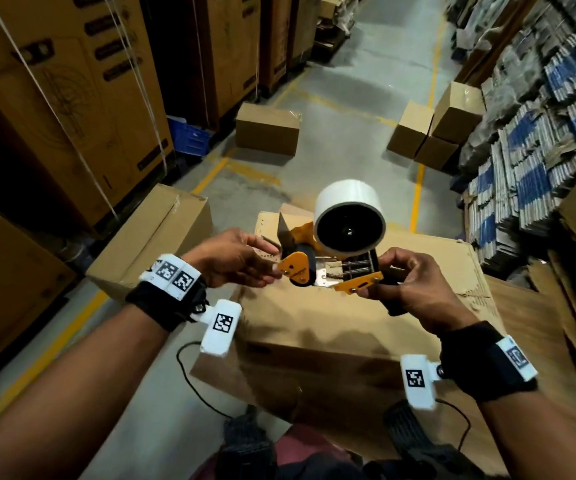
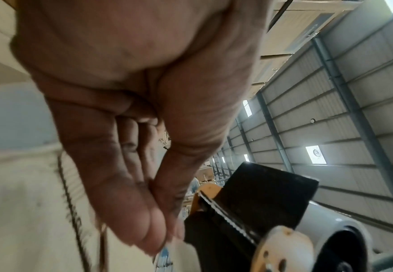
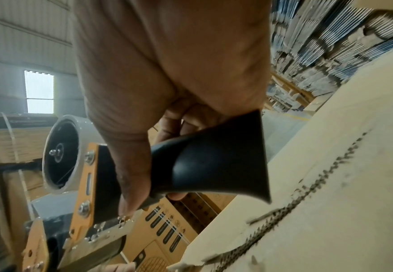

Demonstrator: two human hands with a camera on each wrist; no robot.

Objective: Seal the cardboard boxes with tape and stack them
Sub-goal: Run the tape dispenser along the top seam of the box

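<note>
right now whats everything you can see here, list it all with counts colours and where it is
tape dispenser: one, orange frame with black handle, held above the big box
tape roll: one, white, mounted on the dispenser
big cardboard box: one, brown, directly below the hands
cardboard box: one, brown, on the floor to the left
small boxes: about four, brown, farther down the aisle, one alone and three grouped at right
tall cartons: several, brown, strapped, along the left
flat bundles: many, blue and white, stacked at right
left hand: fingers pinching at the dispenser's front end
right hand: grips the handle
</note>
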